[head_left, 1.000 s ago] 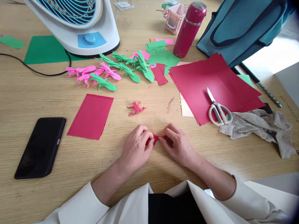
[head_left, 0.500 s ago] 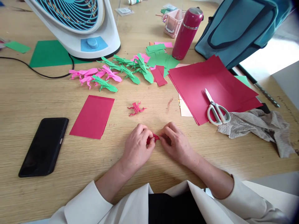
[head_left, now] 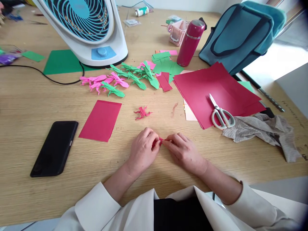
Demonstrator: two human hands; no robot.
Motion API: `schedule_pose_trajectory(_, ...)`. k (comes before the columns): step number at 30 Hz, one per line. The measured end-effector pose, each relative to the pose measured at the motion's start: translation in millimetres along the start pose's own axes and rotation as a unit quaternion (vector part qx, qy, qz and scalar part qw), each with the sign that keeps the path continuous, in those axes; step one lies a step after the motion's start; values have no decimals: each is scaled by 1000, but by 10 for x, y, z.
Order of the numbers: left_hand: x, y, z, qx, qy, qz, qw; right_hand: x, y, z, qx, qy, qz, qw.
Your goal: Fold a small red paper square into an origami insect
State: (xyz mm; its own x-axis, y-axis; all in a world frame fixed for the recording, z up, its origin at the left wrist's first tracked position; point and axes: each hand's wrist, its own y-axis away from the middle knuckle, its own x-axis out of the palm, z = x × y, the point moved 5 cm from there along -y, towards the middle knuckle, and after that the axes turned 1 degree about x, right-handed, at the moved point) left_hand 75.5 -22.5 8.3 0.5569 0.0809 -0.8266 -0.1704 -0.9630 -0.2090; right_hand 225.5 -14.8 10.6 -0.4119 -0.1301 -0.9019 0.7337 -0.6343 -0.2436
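Observation:
Between my hands is a small piece of folded red paper (head_left: 160, 140), mostly hidden by my fingers. My left hand (head_left: 145, 147) is closed in a pinch around its left part. On the other side, my right hand (head_left: 184, 149) pinches the paper's right end, its fingers stretched longer along it. Just beyond my hands lies a small red folded paper figure (head_left: 142, 112) with thin bent legs. Farther back, several green folded figures (head_left: 137, 80) and pink folded figures (head_left: 96, 80) lie in a loose group.
A red paper stack (head_left: 101, 120) and a black phone (head_left: 55, 149) lie left. To the right are large red sheets (head_left: 192, 86), scissors (head_left: 221, 114) and a crumpled cloth (head_left: 264, 130). Behind stand a fan (head_left: 103, 53), a red bottle (head_left: 190, 45) and a teal bag (head_left: 238, 38).
My right fingers have straightened from a curled pinch and lie flatter along the red paper. My left hand keeps its hold. The whole view has shifted slightly.

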Motion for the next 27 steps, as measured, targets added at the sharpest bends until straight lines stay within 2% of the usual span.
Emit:
schedule_pose_trajectory(5, -49, 103, -26, 48, -19, -8, 999, 10, -1, 20, -6, 13, 0, 1000)
schedule_pose_trajectory(12, -63, 312, -118, 147, -123, -15, 981, 19, -18, 41, -12, 5, 0, 1000)
schedule_pose_trajectory(16, -30, 331, -121, 151, -142, -9, 978, 13, -23, 52, -15, 9, -1, 1000)
schedule_pose_trajectory(27, -18, 327, -95, 141, -105, -2, 984, 24, -18, 67, -9, 26, 16, 999)
